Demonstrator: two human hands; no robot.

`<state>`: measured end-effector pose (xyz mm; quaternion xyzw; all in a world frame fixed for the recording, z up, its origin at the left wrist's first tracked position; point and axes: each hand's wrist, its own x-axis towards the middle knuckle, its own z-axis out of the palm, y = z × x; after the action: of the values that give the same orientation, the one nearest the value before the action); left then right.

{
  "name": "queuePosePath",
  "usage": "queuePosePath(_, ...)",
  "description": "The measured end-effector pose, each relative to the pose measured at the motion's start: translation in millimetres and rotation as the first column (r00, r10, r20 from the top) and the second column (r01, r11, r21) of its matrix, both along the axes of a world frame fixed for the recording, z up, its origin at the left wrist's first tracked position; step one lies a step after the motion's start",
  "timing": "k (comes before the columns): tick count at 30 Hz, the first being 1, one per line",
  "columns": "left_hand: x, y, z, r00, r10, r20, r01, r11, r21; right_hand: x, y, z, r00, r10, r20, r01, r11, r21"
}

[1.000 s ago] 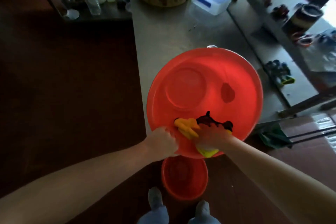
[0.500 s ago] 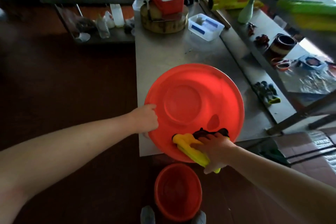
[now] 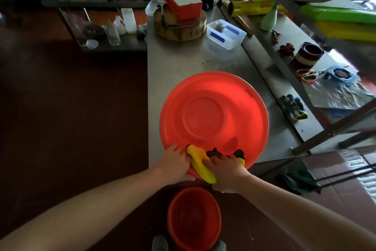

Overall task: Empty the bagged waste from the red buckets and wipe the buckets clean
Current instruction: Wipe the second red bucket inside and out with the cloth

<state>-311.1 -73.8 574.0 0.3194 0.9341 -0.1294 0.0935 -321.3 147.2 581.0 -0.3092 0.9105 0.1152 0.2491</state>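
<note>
Red bucket (image 3: 213, 112) overhangs the near edge of the steel table (image 3: 183, 63); the left hand (image 3: 175, 163) has slid round to grip its near rim, beside the right hand (image 3: 225, 169) clutching the yellow cloth (image 3: 200, 161).

open steel counter (image 3: 183, 61) behind bucket (image 3: 213, 116)

Steel tabletop (image 3: 183, 63) is bounded by dark red-brown floor (image 3: 71, 118) off its left edge. A lower steel shelf (image 3: 284, 51) is run along its right edge. Daylight is admitted beyond it.
</note>
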Motion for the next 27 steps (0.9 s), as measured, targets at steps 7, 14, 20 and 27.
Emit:
queuePosePath(7, -13.7, -30.7, -2.6, 0.969, -0.171, -0.178, 0.172, 0.985, -0.007, -11.6, 18.0, 11.4, 0.999, 0.031, -0.007, -0.031, 0.997, 0.072)
queuePosePath(14, -22.0, -38.8, -4.5, 0.963, -0.19, -0.189, 0.204, 0.978, 0.053, -10.8, 32.8, 17.2, 0.996, 0.067, -0.065, -0.059, 0.991, 0.117)
queuePosePath(20, -6.3, -38.0, -10.1, 0.965, -0.136, -0.223, 0.158, 0.984, 0.082, -1.5, 27.4, 5.6, 0.994, 0.089, -0.065, -0.081, 0.989, 0.122)
queuePosePath(27, 0.0, -19.1, -25.4, 0.983, -0.125, -0.134, 0.121, 0.992, -0.035, 2.7, 29.6, -2.7, 0.987, 0.138, -0.083, -0.125, 0.982, 0.144)
